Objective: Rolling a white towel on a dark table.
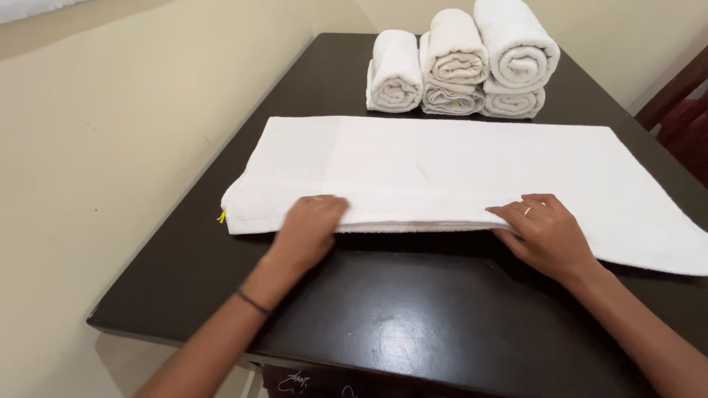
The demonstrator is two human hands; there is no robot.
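A white towel point(442, 166), folded lengthwise, lies flat across a dark table point(413, 324). My left hand point(310, 228) rests on its near edge towards the left, fingers curled over the folded layers. My right hand point(542, 232), with a ring on one finger, presses flat on the near edge towards the right, fingers spread. A small yellow tag point(221, 217) sticks out at the towel's left corner.
Several rolled white towels point(461, 66) are stacked at the far end of the table. A beige wall point(96, 147) runs close along the left. Part of a dark red chair point(682, 118) shows at the far right.
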